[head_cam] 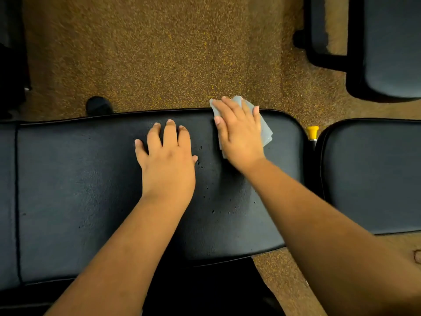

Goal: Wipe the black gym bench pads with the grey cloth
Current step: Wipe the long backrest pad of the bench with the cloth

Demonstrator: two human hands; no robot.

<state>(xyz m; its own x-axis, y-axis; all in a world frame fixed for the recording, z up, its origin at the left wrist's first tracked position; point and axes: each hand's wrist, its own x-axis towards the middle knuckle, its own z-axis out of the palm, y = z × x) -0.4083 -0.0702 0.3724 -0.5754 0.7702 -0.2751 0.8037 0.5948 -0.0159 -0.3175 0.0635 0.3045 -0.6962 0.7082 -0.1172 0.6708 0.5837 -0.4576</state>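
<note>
Across the middle of the view runs the long black pad [75, 179], the biggest thing in shot, with a second black pad [373, 174] just beside it on the right and a third pad [391, 46] farther off at top right, all over brown speckled flooring [159, 53]. Down on that long pad, both hands are at work. The left hand [167, 160] rests flat near the middle, fingers [169, 133] straight and spread, holding nothing, just bracing. The right hand [239, 135] presses flat on the grey cloth [266, 131], fingers extended over it and pinning it to the pad up at the far edge, where a corner of the cloth pokes out past the rim.

Now look between and below the hands: small droplets [227, 210] bead on the pad, so this patch looks not yet wiped. My read is a stroke in progress at the far edge, with the task somewhere in its early or middle stretch, since the other pads seem untouched.

To do it well: keep the palm weight even on the cloth, draw it back toward the body in overlapping lanes through those droplets, and keep the cloth from bunching under the fingers. Tiny detail to finish: a yellow knob [312, 131] sits in the gap between the two pads, worth steering round.
</note>
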